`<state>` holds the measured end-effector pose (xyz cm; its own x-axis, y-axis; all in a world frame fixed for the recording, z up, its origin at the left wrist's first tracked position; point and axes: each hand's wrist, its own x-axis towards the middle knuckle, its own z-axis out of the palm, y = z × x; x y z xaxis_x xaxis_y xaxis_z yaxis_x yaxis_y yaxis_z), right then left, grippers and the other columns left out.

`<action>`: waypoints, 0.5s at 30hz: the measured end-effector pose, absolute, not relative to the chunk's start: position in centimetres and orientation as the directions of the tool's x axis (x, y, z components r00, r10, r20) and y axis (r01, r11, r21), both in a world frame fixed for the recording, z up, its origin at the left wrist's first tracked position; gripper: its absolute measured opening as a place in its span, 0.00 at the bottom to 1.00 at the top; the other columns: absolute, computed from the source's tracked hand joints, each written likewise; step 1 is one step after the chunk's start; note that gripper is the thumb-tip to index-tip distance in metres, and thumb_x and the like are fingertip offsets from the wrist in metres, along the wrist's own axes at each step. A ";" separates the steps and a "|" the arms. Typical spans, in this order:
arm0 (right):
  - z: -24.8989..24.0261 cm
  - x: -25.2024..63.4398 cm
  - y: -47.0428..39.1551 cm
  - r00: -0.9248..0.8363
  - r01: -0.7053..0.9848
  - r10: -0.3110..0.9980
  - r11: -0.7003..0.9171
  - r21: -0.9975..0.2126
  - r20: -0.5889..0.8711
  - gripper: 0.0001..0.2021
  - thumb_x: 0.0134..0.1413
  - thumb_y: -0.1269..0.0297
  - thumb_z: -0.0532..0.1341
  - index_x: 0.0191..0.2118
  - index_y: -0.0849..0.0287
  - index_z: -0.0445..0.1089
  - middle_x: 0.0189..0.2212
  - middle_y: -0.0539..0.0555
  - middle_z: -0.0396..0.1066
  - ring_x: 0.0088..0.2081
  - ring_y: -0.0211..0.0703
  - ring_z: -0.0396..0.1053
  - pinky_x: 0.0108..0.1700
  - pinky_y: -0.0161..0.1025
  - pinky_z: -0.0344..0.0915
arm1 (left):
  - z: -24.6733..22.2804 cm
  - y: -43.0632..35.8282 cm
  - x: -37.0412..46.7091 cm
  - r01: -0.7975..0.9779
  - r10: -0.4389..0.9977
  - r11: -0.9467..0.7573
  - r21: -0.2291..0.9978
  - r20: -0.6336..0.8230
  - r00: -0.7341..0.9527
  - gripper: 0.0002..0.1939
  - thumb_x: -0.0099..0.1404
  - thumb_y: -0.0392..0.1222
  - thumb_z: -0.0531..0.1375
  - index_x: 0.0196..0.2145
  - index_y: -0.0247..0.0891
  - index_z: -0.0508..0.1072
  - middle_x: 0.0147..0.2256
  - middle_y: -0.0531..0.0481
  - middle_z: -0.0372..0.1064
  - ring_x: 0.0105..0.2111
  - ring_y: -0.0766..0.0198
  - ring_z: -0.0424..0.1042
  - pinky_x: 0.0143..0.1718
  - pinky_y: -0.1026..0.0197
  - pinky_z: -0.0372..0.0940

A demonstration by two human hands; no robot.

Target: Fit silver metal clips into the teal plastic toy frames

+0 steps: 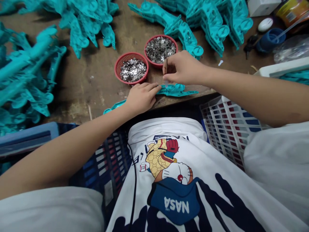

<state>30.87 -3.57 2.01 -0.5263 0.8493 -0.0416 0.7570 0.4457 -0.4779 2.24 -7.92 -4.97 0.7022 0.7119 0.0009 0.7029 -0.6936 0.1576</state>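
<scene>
My left hand (143,97) presses a long teal plastic part (177,91) against the front edge of the wooden table, fingers closed over its middle. Between the thumb and fingers of my right hand (184,69) is a thin upright metal tool (166,62) that looks like tweezers. Its lower end is just above the teal part; whether it touches or carries anything cannot be made out. Right behind my hands stand two red plastic baskets, the left one (117,67) and the right one (146,51), both holding many small shiny metal pieces (133,70).
Teal parts lie heaped at the left (26,71), back left (84,19) and back right (207,22). A blue cup (266,42) and a white box (262,7) stand at the right. Below the table edge are a white crate (224,119) and a dark blue crate (108,158).
</scene>
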 end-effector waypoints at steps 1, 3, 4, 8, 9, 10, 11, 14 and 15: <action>2.0 30.4 -4.0 -0.528 0.760 0.848 0.448 -0.471 -0.045 0.19 0.79 0.56 0.68 0.64 0.54 0.92 0.51 0.63 0.93 0.52 0.62 0.87 0.57 0.54 0.81 | -5.0 -7.9 2.3 0.703 0.711 -0.695 0.152 0.002 0.703 0.35 0.85 0.41 0.58 0.82 0.36 0.82 0.78 0.29 0.82 0.74 0.30 0.83 0.69 0.28 0.78; 1.9 29.8 -4.5 -0.550 0.761 0.833 0.470 -0.447 -0.061 0.19 0.79 0.59 0.67 0.64 0.56 0.91 0.54 0.65 0.93 0.55 0.62 0.87 0.60 0.53 0.80 | -5.2 -7.9 2.3 0.700 0.707 -0.699 0.148 -0.001 0.707 0.34 0.85 0.40 0.58 0.81 0.35 0.83 0.78 0.28 0.82 0.72 0.28 0.83 0.69 0.26 0.78; 1.8 29.6 -4.6 -0.565 0.759 0.822 0.485 -0.434 -0.070 0.19 0.79 0.60 0.67 0.64 0.57 0.91 0.55 0.65 0.92 0.56 0.62 0.87 0.62 0.53 0.79 | -5.3 -7.8 2.3 0.698 0.706 -0.699 0.153 -0.003 0.708 0.34 0.84 0.40 0.58 0.81 0.35 0.83 0.78 0.28 0.82 0.72 0.27 0.83 0.69 0.24 0.78; 1.5 29.7 -4.7 -0.580 0.762 0.812 0.510 -0.400 -0.069 0.19 0.82 0.58 0.66 0.65 0.57 0.90 0.57 0.65 0.92 0.59 0.63 0.86 0.64 0.54 0.77 | -5.7 -7.6 2.2 0.698 0.711 -0.693 0.183 0.008 0.703 0.34 0.83 0.40 0.60 0.81 0.37 0.84 0.78 0.28 0.82 0.72 0.27 0.81 0.71 0.23 0.76; 1.5 29.8 -4.7 -0.575 0.762 0.816 0.507 -0.402 -0.060 0.20 0.83 0.57 0.66 0.66 0.57 0.89 0.56 0.65 0.92 0.59 0.64 0.86 0.63 0.54 0.77 | -5.8 -7.5 2.2 0.697 0.710 -0.695 0.180 0.013 0.704 0.34 0.83 0.40 0.59 0.80 0.38 0.84 0.78 0.29 0.82 0.73 0.28 0.81 0.71 0.24 0.76; 1.4 29.8 -4.7 -0.571 0.762 0.819 0.505 -0.406 -0.054 0.20 0.84 0.56 0.65 0.67 0.56 0.89 0.56 0.64 0.92 0.59 0.63 0.86 0.63 0.54 0.78 | -5.8 -7.5 2.2 0.695 0.708 -0.697 0.175 0.018 0.706 0.33 0.83 0.40 0.59 0.80 0.38 0.84 0.78 0.30 0.82 0.73 0.29 0.81 0.71 0.25 0.76; 1.3 29.8 -4.7 -0.570 0.760 0.820 0.504 -0.411 -0.049 0.20 0.85 0.55 0.65 0.68 0.54 0.89 0.55 0.63 0.92 0.59 0.63 0.86 0.62 0.53 0.78 | -5.9 -7.5 2.2 0.694 0.706 -0.700 0.170 0.019 0.708 0.33 0.84 0.40 0.58 0.80 0.38 0.84 0.78 0.30 0.82 0.73 0.29 0.81 0.71 0.26 0.76; 1.2 29.7 -4.7 -0.581 0.754 0.812 0.512 -0.412 -0.053 0.19 0.84 0.54 0.66 0.67 0.53 0.89 0.54 0.62 0.92 0.59 0.64 0.85 0.60 0.53 0.78 | -5.7 -7.6 2.2 0.695 0.706 -0.699 0.171 0.011 0.708 0.33 0.84 0.40 0.58 0.80 0.37 0.84 0.78 0.29 0.82 0.73 0.29 0.81 0.71 0.26 0.76; 1.2 29.6 -4.7 -0.582 0.755 0.811 0.514 -0.408 -0.056 0.19 0.84 0.54 0.66 0.67 0.53 0.89 0.55 0.63 0.92 0.58 0.64 0.85 0.61 0.53 0.78 | -5.7 -7.6 2.2 0.697 0.708 -0.696 0.173 0.007 0.706 0.33 0.84 0.40 0.58 0.81 0.37 0.83 0.78 0.29 0.82 0.73 0.29 0.81 0.71 0.26 0.76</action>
